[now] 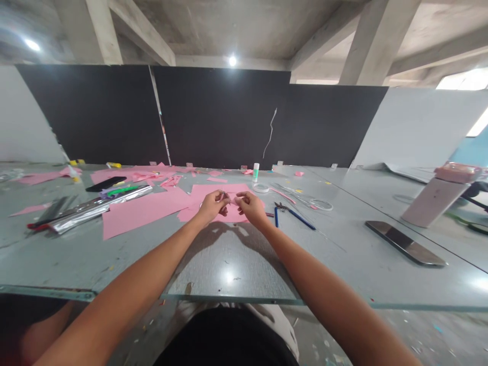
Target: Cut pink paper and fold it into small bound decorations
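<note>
My left hand [214, 207] is closed, thumb and fingers pinched together above the pink sheets. Close beside it, my right hand [251, 206] is also closed in a pinch. Between the fingertips is a small piece of pink paper [232, 200], held by both hands; its exact shape is too small to make out. Pink paper sheets [204, 190] lie flat on the table under and behind the hands. Just right of my right hand are pliers with blue handles [301, 219], lying open. A roll of clear tape [261, 188] and an upright glue stick [255, 173] are behind it.
Left on the grey table [133, 264] are a large pink sheet [147, 211], a silver foil roll [99, 209], a black phone [105, 184] and paper scraps. Coiled wire [322, 204], another phone [406, 243] and a white box [429, 201] lie right. A black panel [221, 117] stands behind.
</note>
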{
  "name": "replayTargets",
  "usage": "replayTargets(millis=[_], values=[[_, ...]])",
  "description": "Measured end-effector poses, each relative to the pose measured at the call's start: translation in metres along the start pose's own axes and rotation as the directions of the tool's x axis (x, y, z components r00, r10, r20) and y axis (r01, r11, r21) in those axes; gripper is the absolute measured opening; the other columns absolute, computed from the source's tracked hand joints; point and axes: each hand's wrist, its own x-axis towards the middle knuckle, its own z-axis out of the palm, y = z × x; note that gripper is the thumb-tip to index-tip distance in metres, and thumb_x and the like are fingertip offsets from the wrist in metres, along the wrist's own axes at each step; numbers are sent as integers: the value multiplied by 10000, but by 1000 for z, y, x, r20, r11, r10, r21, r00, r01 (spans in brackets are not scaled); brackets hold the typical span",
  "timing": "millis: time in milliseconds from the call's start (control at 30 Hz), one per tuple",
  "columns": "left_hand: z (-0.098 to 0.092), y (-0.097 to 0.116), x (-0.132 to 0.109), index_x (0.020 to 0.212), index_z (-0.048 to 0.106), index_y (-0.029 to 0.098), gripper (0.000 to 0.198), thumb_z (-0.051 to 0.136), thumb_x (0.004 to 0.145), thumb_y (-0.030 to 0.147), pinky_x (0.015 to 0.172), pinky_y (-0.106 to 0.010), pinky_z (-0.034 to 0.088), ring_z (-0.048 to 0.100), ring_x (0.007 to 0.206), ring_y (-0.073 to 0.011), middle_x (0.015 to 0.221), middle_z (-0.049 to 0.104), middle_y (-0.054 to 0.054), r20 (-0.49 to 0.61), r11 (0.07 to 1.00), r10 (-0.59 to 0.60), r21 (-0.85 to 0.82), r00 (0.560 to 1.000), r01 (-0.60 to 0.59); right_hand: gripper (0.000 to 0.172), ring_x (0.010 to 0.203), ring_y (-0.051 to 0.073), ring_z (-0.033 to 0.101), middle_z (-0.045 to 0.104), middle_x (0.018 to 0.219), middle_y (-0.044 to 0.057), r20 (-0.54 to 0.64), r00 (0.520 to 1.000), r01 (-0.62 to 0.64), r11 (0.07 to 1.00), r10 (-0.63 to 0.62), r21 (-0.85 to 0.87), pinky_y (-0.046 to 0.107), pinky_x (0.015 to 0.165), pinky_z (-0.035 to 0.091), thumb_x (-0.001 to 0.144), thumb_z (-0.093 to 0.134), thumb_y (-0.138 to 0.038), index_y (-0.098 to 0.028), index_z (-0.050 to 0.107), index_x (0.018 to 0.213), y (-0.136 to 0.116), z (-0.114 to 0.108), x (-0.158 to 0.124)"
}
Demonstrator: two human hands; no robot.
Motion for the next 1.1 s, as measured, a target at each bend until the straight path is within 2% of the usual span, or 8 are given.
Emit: replayTargets(millis=[133, 333, 467, 567, 667, 767, 900, 1100], values=[[-2, 0, -1, 761, 522, 149, 182, 676, 711, 233, 422, -225, 486, 506, 390, -78, 480, 470, 72, 15, 999, -49, 7, 999, 49, 174, 481, 109, 542, 544, 530, -30, 30, 998, 53, 998, -53, -23, 227, 503, 456, 744, 578, -342, -181, 565, 681, 5, -3, -1], [-2, -5, 1, 778, 539, 145, 213, 690, 689, 266, 379, -200, 450, 555, 435, -97, 563, 532, 48, 87, 998, 26, 63, 996, -32, 161, 432, 100, 526, 559, 498, -26, -18, 1000, 20, 997, -22, -71, 210, 460, 413, 752, 546, -295, -178, 535, 641, -4, -7, -6], [-1, -5, 4, 752, 538, 137, 235, 716, 663, 263, 392, -209, 457, 543, 418, -97, 521, 522, 54, 106, 997, 45, 64, 993, -52, 120, 428, 107, 528, 529, 480, -44, 9, 999, -50, 999, 50, 13, 216, 454, 438, 735, 546, -280, -182, 519, 670, -3, -4, -5], [0, -6, 5, 741, 537, 135, 242, 728, 655, 258, 417, -222, 472, 516, 394, -86, 487, 513, 59, 89, 997, 64, 40, 994, -67, 121, 456, 124, 540, 517, 485, -67, 26, 998, -59, 997, 58, 42, 237, 478, 458, 739, 547, -280, -190, 528, 818, 1, -4, -4], [-1, -6, 4, 752, 548, 133, 249, 728, 655, 275, 427, -229, 482, 511, 395, -83, 486, 516, 57, 43, 998, 67, 16, 997, -68, 120, 575, 135, 568, 595, 625, -20, 0, 995, 100, 978, -101, -184, 271, 592, 469, 775, 547, -292, -195, 570, 842, 0, -5, -5], [-3, -6, 3, 771, 554, 134, 261, 722, 659, 299, 440, -235, 493, 511, 405, -80, 496, 516, 57, -2, 998, 55, -10, 998, -55, 129, 784, 163, 583, 640, 882, 61, 42, 956, 278, 852, -290, -444, 294, 731, 448, 789, 591, -298, -185, 643, 823, -4, -6, -7], [-6, -7, 4, 787, 553, 139, 287, 724, 654, 328, 459, -241, 508, 522, 421, -76, 538, 534, 50, 19, 999, 45, -10, 999, -44, 140, 797, 161, 576, 652, 849, 66, 172, 951, 308, 756, -255, -578, 265, 724, 410, 837, 567, -240, -174, 671, 903, -9, -6, -7], [-5, -10, 7, 785, 545, 148, 303, 720, 648, 354, 368, -194, 423, 532, 422, -82, 618, 539, 36, 39, 987, 94, 126, 995, -99, 223, 788, 160, 575, 667, 850, 96, 283, 936, 348, 660, -208, -665, 249, 692, 368, 906, 472, -218, -144, 672, 840, -14, -6, -6]])
